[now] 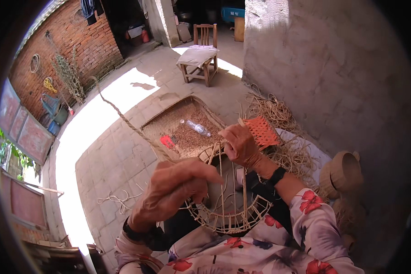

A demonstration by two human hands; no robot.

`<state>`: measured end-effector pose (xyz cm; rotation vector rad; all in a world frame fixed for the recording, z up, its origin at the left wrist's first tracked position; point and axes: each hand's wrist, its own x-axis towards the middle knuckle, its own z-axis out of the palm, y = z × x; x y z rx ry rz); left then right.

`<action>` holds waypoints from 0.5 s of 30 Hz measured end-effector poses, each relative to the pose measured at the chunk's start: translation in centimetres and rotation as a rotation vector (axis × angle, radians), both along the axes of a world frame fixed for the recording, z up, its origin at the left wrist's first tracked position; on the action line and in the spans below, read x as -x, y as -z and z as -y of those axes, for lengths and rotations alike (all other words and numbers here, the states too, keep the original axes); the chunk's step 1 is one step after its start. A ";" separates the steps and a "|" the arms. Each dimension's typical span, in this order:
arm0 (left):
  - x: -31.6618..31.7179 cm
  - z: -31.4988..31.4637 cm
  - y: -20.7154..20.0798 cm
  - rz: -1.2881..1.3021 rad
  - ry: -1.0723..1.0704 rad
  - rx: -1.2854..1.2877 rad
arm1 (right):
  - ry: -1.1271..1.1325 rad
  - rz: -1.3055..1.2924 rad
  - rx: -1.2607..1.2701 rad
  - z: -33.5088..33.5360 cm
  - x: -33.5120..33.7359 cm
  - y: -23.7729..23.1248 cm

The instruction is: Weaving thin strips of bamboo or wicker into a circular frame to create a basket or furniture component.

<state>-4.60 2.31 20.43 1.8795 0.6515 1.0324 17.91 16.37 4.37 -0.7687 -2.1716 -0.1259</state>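
Note:
A round open frame of pale strands, like an unfinished basket (228, 223), rests in my lap. Pale cords (222, 169) run taut across it from the far rim to the near rim. My right hand (243, 145) is closed at the far rim, fingers curled around the rim and cords there. Over the frame's left side is my left hand (178, 187), fingers bent and the index stretched toward the cords. A thick twisted cord (123, 116) rises from behind this hand toward the far left; the exact grip is hidden.
Ahead lies a shallow woven tray (153, 125) with brown bits, a clear plastic bottle (198, 128) and a red piece (167, 141). Loose strands (274, 112) and an orange woven piece (262, 131) are by the wall at right, near a round woven basket (345, 171). Farther stands a wooden chair (198, 56).

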 end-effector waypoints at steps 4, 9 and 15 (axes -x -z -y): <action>-2.7 3.5 1.2 -0.227 0.258 -0.185 | -0.185 0.015 -0.059 6.1 0.8 -0.2; -0.8 4.4 3.4 -0.101 0.192 0.016 | -0.227 -0.087 0.062 11.2 1.9 1.0; 5.8 -2.5 5.6 0.537 -1.050 0.081 | -0.356 -0.350 0.473 10.3 6.0 0.1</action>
